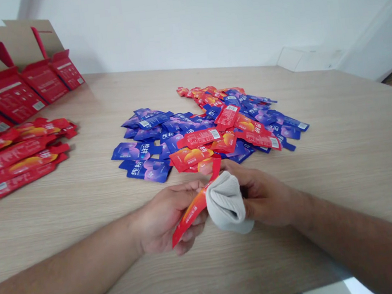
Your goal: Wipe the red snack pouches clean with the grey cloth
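Near the front of the table, my left hand [171,217] is closed around a red and orange sachet [194,207], which is held tilted on edge. My right hand [264,191] grips a folded whitish cloth [226,203] with ribbed folds, pressed up against the sachet's right side. Some right-hand fingers are hidden behind the cloth and the sachet. Just beyond both hands lies a loose pile of blue sachets [149,170] and red sachets [197,138], overlapping one another.
At the left stand several open red cartons [11,96] with raised brown flaps. In front of them lie rows of red sachets [23,166]. A white wall [181,25] rises behind the wooden table [342,148]. A white flat piece [306,58] is at the back right.
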Demonstrator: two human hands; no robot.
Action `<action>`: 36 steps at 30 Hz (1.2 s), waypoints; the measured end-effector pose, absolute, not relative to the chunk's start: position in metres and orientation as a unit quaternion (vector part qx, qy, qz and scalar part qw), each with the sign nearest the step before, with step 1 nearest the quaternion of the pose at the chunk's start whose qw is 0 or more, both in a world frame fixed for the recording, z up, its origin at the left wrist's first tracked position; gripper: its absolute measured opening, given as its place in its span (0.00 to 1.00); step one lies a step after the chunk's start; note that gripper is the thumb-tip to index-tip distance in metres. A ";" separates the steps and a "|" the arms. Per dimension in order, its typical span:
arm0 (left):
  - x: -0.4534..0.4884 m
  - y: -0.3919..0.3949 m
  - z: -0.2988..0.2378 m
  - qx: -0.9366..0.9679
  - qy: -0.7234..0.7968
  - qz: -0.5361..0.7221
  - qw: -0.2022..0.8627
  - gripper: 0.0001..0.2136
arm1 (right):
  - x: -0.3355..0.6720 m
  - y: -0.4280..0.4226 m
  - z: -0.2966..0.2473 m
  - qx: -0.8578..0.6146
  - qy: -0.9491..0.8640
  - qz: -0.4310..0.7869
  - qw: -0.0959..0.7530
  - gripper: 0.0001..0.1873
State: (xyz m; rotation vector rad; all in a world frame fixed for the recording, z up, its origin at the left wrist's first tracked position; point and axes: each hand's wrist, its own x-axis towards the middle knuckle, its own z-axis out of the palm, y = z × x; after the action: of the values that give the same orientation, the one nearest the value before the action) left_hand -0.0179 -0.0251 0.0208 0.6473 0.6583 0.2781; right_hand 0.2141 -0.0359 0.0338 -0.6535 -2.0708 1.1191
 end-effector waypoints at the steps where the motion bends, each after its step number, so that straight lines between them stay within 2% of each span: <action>1: -0.018 -0.026 0.022 0.311 0.319 0.127 0.886 0.04 | 0.214 -0.036 0.034 -0.252 -0.795 0.432 0.343 0.12; 5: -0.017 -0.028 0.025 0.299 0.335 0.139 0.883 0.10 | 0.214 -0.037 0.032 -0.280 -0.782 0.445 0.335 0.13; 10: -0.012 -0.035 0.020 0.331 0.330 0.243 0.850 0.14 | 0.217 -0.035 0.021 -0.324 -0.730 0.497 0.339 0.22; 13: -0.010 -0.036 0.012 0.373 0.319 0.285 0.823 0.15 | 0.221 -0.032 0.018 -0.372 -0.696 0.520 0.327 0.24; 18: -0.015 -0.025 -0.001 0.519 0.313 0.365 0.707 0.14 | 0.223 -0.027 0.026 -0.456 -0.671 0.500 0.302 0.24; 26: -0.022 -0.022 0.009 0.743 0.400 0.269 0.464 0.13 | 0.222 -0.026 0.028 -0.477 -0.675 0.485 0.286 0.24; 36: -0.021 -0.023 0.013 0.769 0.394 0.255 0.434 0.13 | 0.220 -0.030 0.029 -0.471 -0.674 0.503 0.266 0.25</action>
State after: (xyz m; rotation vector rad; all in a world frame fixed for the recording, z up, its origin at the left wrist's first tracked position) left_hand -0.0206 -0.0225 0.0130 1.9152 0.9820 0.6359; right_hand 0.2205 -0.0296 0.0287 -1.2720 -1.8204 1.3585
